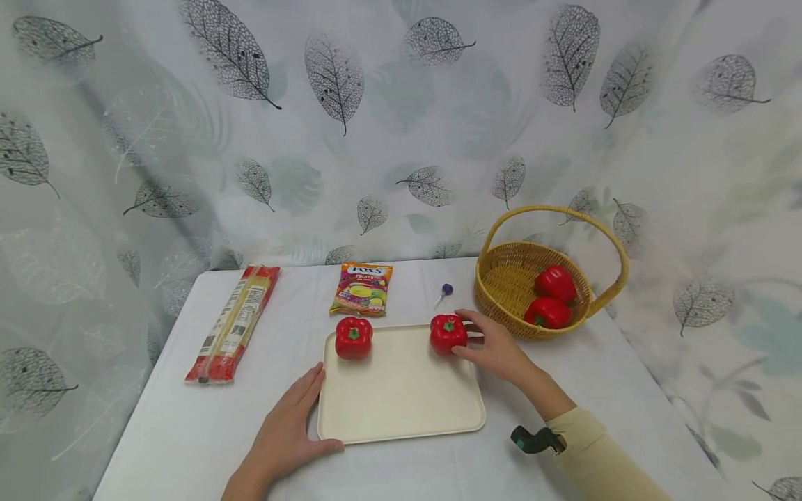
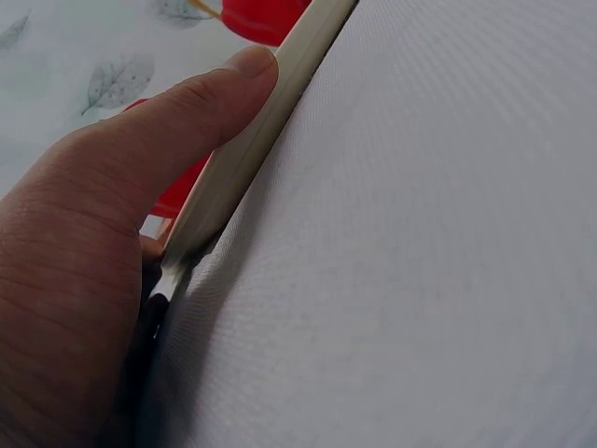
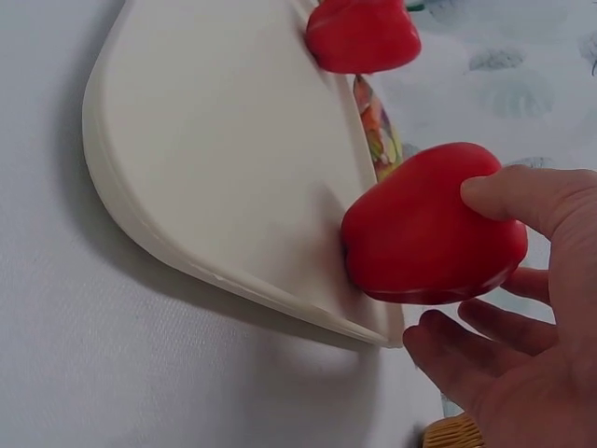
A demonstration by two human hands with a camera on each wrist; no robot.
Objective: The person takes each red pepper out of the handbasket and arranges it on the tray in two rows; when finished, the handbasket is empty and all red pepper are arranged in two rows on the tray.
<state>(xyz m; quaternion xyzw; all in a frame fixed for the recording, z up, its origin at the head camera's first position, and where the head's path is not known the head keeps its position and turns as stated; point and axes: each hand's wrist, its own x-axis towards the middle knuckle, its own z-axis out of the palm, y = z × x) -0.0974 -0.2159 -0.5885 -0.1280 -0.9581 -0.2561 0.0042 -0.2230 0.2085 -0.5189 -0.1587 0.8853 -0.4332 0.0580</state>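
Note:
A cream tray lies on the table, with a red bell pepper at its back left corner. A second red bell pepper is at the back right corner. My right hand holds this one from its right side; in the right wrist view the thumb lies on the pepper and the other fingers are spread loosely behind it. My left hand rests along the tray's left side, fingers extended, with the thumb against the front rim.
A wicker basket with a tall handle stands at the back right, holding two red bell peppers. Behind the tray are a Fox's candy bag and a purple lollipop. A red-and-yellow packet lies at the left.

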